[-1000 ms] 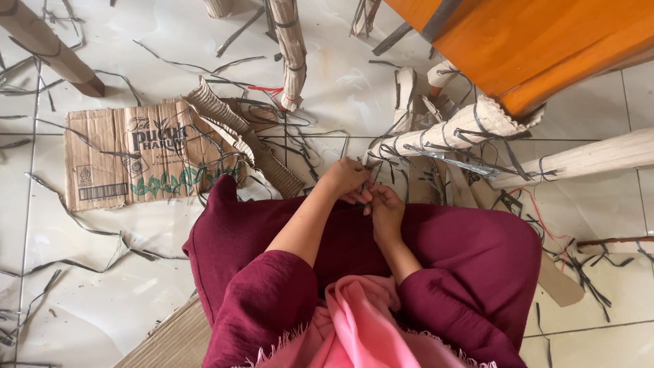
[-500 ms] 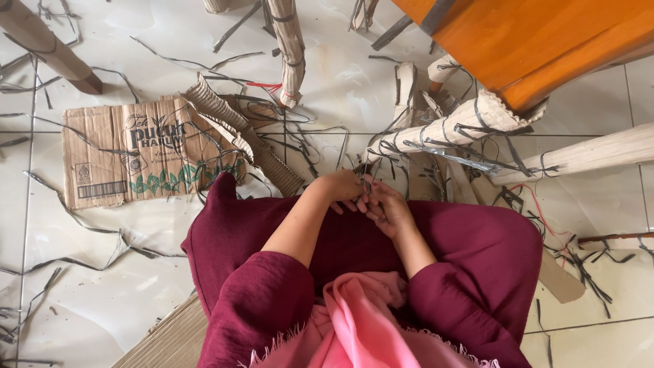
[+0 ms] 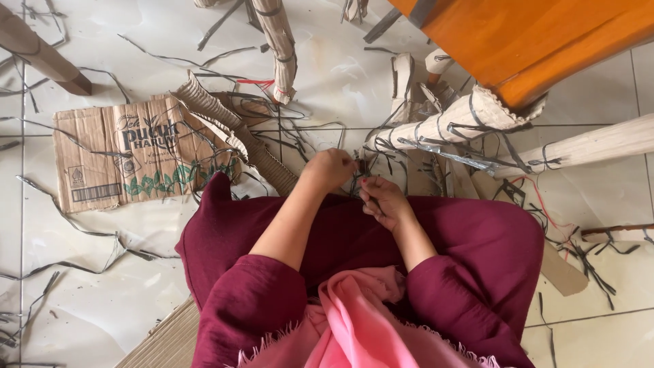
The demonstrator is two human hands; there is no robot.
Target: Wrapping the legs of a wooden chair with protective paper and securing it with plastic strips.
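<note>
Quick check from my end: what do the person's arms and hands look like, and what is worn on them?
Both hands are bare, no gloves. The left hand and right hand show no rings or watch that I can make out. Loose maroon sleeves are pushed up past the elbows, leaving the forearms uncovered. A pink scarf with a frayed fringe hangs between the arms, over matching maroon clothing.

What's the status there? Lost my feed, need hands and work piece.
Left hand and right hand together at lap edge, fingers pinching a dark strip. Bound roll just ahead on the floor. Loose strips and cardboard around.
</note>
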